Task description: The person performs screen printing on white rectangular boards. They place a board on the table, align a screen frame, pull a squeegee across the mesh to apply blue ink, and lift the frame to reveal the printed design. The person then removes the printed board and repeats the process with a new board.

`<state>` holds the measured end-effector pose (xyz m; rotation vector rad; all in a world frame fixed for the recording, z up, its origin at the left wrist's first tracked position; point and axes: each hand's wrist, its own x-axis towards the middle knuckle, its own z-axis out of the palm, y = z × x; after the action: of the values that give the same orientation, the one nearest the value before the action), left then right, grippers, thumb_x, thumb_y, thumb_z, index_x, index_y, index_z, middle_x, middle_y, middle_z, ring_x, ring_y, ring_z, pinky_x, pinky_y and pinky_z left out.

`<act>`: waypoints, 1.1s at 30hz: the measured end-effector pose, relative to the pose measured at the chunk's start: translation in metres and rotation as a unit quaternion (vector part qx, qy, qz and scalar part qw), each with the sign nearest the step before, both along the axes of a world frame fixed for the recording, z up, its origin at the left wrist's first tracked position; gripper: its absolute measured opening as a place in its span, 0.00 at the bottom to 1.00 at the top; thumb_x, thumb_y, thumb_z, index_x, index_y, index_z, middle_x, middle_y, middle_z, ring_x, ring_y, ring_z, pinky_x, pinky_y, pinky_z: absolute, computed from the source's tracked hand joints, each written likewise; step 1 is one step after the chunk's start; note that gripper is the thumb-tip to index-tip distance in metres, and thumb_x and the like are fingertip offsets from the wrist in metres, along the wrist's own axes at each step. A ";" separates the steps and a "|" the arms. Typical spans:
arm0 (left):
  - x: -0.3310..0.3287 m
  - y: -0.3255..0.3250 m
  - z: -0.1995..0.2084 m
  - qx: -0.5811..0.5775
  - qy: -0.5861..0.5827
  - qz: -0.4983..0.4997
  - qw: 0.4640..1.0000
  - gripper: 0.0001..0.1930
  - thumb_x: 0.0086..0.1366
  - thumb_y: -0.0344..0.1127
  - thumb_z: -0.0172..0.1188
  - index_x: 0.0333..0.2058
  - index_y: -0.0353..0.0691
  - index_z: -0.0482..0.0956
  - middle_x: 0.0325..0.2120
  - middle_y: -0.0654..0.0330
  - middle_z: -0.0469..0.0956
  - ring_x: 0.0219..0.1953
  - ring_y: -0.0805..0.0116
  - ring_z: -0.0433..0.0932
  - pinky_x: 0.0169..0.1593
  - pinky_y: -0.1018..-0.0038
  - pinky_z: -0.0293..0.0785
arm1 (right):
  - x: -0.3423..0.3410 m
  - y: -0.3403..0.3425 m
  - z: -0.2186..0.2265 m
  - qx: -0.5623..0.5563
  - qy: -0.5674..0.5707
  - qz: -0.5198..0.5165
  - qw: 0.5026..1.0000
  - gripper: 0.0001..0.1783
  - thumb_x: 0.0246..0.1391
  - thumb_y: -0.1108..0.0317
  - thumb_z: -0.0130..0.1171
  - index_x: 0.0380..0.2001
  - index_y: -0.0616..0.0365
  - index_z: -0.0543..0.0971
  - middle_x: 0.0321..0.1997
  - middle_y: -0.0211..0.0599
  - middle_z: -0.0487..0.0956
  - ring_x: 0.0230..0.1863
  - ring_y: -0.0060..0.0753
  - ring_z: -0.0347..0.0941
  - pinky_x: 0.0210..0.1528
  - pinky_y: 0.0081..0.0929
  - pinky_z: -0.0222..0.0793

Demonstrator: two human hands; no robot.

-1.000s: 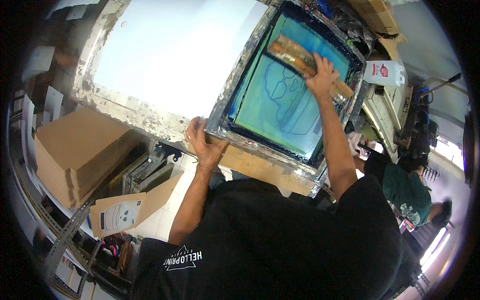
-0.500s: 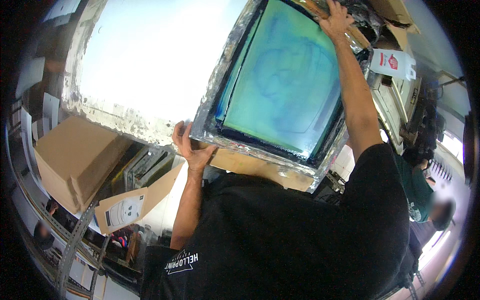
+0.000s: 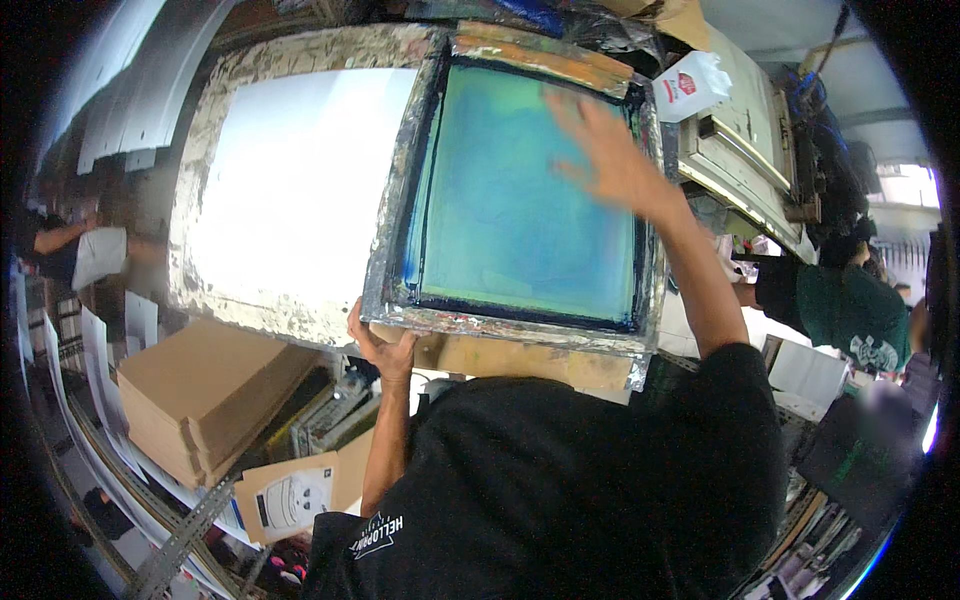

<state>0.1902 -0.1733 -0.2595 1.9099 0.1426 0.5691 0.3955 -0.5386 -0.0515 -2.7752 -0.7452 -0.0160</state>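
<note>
A screen-printing frame (image 3: 645, 340) with blue-green mesh (image 3: 520, 220) and dark ink-stained borders lies in front of me. My left hand (image 3: 385, 350) grips its near left corner, thumb and fingers bent around the edge. Over the upper right part of the mesh is my right hand (image 3: 605, 155), blurred by motion, its fingers spread and holding nothing. Whether it touches the mesh I cannot tell. A long stained wooden bar (image 3: 545, 58) lies across the frame's far end. To the left, a white sheet (image 3: 310, 180) rests on a paint-crusted board (image 3: 205, 180).
Stacked brown cardboard (image 3: 210, 390) stands at the lower left, beside a metal rack post (image 3: 185, 530). A white plastic jug (image 3: 690, 85) is beyond the frame's far right corner. People work at the right, one in a green shirt (image 3: 850, 315); another person's arm (image 3: 65, 235) shows far left.
My right hand has left the frame's far right corner and moved left and nearer, over the mesh. My left hand stays at the near left corner. The view has shifted.
</note>
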 end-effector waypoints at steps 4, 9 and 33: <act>0.035 -0.010 0.084 0.052 -0.083 0.001 0.995 0.60 0.33 0.40 0.86 0.64 0.29 0.60 0.60 0.48 0.65 0.61 0.52 0.66 0.67 0.58 0.61 | -0.136 0.011 0.079 -0.033 0.146 0.099 0.984 0.42 0.56 0.59 0.60 0.72 0.51 0.57 0.70 0.48 0.61 0.69 0.53 0.59 0.65 0.50 0.58; 0.109 -0.024 0.202 0.012 -0.125 -0.061 0.990 0.48 0.63 0.56 0.66 0.71 0.42 0.48 0.62 0.48 0.65 0.62 0.57 0.66 0.64 0.54 0.62 | -0.162 0.012 0.125 -0.141 -0.098 -0.091 0.981 0.41 0.54 0.70 0.59 0.72 0.44 0.59 0.68 0.40 0.67 0.63 0.48 0.66 0.59 0.50 0.60; 0.075 0.171 0.049 -0.615 0.126 0.321 0.709 0.27 0.72 0.49 0.52 0.62 0.36 0.68 0.66 0.51 0.65 0.67 0.56 0.62 0.70 0.50 0.49 | -0.073 -0.034 0.169 -0.013 -0.316 -0.124 0.941 0.38 0.53 0.75 0.56 0.69 0.39 0.65 0.63 0.53 0.72 0.63 0.54 0.67 0.66 0.47 0.55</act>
<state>0.2654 -0.0020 -0.2107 0.5321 1.1103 0.4409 0.3227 -0.5731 0.1177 -2.8704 -0.5096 -0.9879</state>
